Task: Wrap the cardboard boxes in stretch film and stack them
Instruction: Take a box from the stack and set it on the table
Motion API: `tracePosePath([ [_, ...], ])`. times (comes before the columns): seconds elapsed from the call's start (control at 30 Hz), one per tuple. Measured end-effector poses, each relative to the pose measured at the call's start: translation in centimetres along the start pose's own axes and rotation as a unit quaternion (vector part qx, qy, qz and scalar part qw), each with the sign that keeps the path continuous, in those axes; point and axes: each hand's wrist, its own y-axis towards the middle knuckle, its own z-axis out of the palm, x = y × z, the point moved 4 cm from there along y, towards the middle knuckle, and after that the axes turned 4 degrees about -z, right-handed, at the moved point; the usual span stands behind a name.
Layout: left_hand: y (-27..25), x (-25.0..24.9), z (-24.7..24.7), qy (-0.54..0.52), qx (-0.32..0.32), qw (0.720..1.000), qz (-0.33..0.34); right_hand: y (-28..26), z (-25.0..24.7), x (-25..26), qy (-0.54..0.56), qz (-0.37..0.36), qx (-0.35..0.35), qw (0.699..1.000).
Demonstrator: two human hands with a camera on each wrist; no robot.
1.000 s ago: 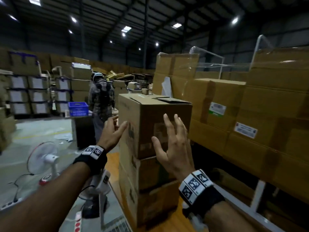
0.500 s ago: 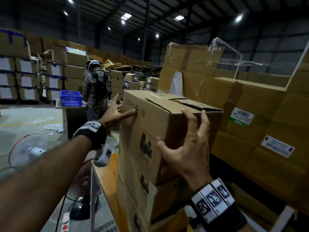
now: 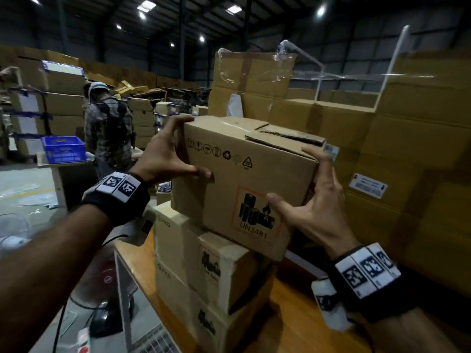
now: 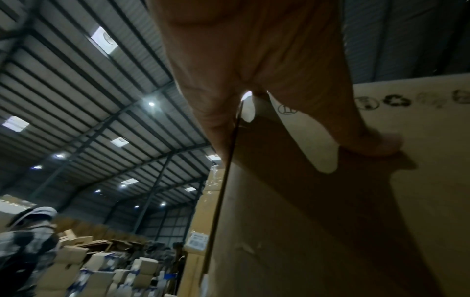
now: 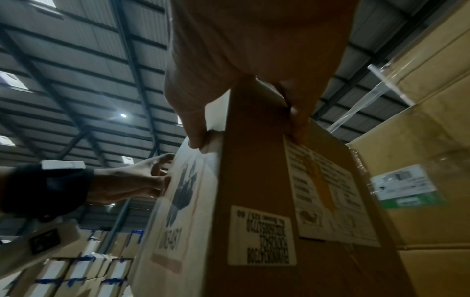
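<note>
**Top box in my hands, no film on it yet**

I hold the top box [image 3: 244,179] tilted on the stack of boxes [image 3: 204,276] on the worktop [image 3: 293,327]. My left hand [image 3: 163,156] and right hand [image 3: 316,212] grip its corners. I think wrapping is still to do.

distant person [image 3: 108,133] blurred, label [image 5: 409,185] unreadable

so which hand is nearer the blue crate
Left. The left hand grips the top box's left side, toward the blue crate; the right hand grips its far-right corner.
</note>
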Motion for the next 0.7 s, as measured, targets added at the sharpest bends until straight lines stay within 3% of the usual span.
tracePosePath([
  [0.2,-3.2,-10.0,5.9,-0.006,-0.019,0.998,0.065,-4.4,-10.8,-0.5,-0.023,0.013,-0.042,0.999],
  [0.43,-9.6,-19.9,17.0,-0.046,0.059,0.992,0.104,-16.7,-23.8,-1.1,-0.090,0.081,-0.102,0.987],
  [0.7,-21.8,-21.3,31.4,-0.096,0.146,0.984,0.037,-32.9,-29.9,-4.2,-0.167,0.196,-0.076,0.963],
])
